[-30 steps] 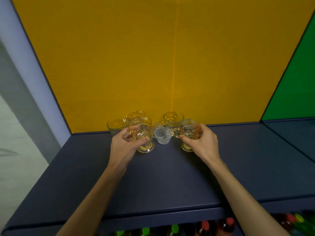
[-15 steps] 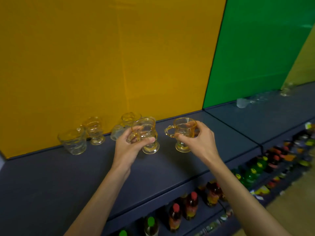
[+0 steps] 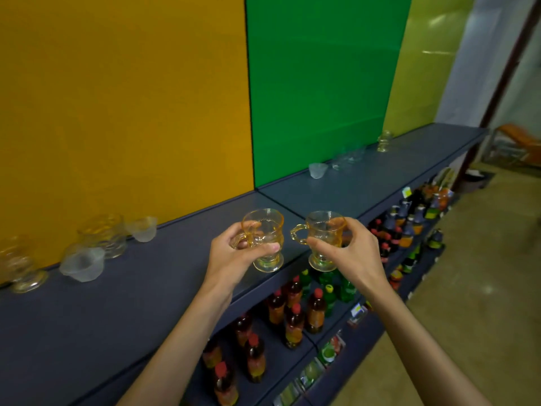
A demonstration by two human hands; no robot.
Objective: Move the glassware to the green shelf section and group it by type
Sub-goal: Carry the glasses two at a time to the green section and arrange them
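My left hand [image 3: 234,254] grips one footed glass mug [image 3: 268,230] by its handle and body. My right hand [image 3: 348,253] holds a second glass mug [image 3: 320,230] around its bowl, handle pointing left. Both mugs hang in the air above the dark shelf's front edge, near the seam between the yellow and green sections. On the green shelf section [image 3: 351,189] stand a frosted cup [image 3: 317,170], some clear glasses [image 3: 349,156] and a footed glass [image 3: 384,141]. Under the yellow panel remain several glasses [image 3: 102,234] and two frosted cups [image 3: 83,263].
A lower shelf [image 3: 278,356] below holds several bottles with red and green caps [image 3: 294,323]. More bottles line the lower shelf to the right [image 3: 409,224]. Tan floor lies at right, with an orange seat [image 3: 518,139] in the far corner.
Both mugs have been lifted off the yellow section and carried rightward. My view has swung right, and the green section now sits closer to the hands.
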